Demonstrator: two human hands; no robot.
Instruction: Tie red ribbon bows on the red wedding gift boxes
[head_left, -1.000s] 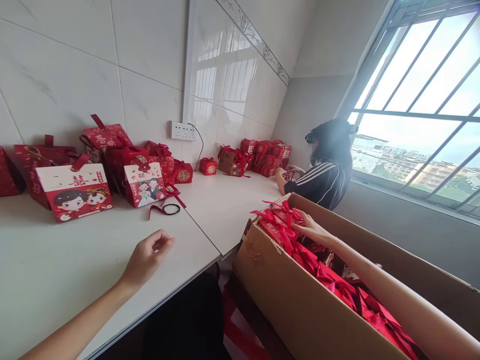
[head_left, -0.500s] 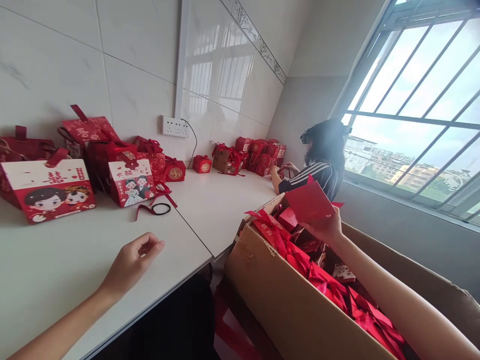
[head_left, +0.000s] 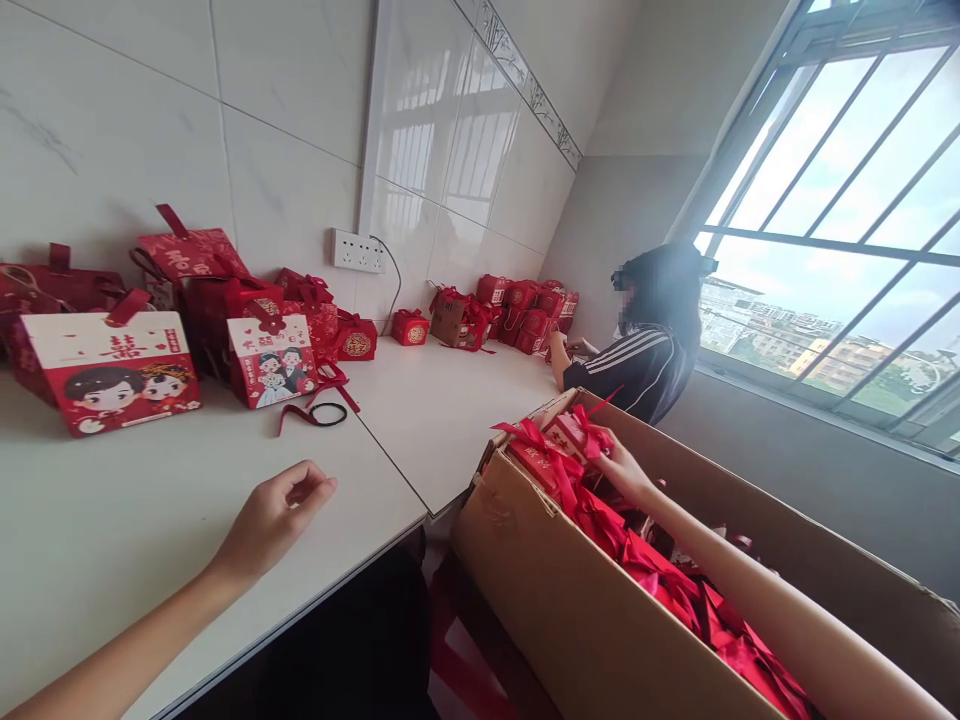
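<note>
My left hand (head_left: 279, 520) rests over the white table with its fingers loosely curled in, and nothing shows in it. Down in the far end of a large cardboard carton (head_left: 525, 560), my right hand (head_left: 624, 472) grips a small red gift box (head_left: 568, 436) with a red ribbon bow. Beside it in the carton lie more red gift boxes (head_left: 536, 462) with ribbons, packed along the near wall. My right fingertips are partly hidden behind the ribbon.
Red candy boxes with cartoon couples (head_left: 131, 385) stand at the left of the table (head_left: 420, 420). A black ring (head_left: 330, 413) lies beside a red ribbon. Against the wall are more red boxes (head_left: 532, 310). A co-worker (head_left: 645, 340) handles something there.
My right hand has lowered into the carton. The red box it held up now sits among the other gift boxes, still in my fingers. My left hand keeps its curled pose.
</note>
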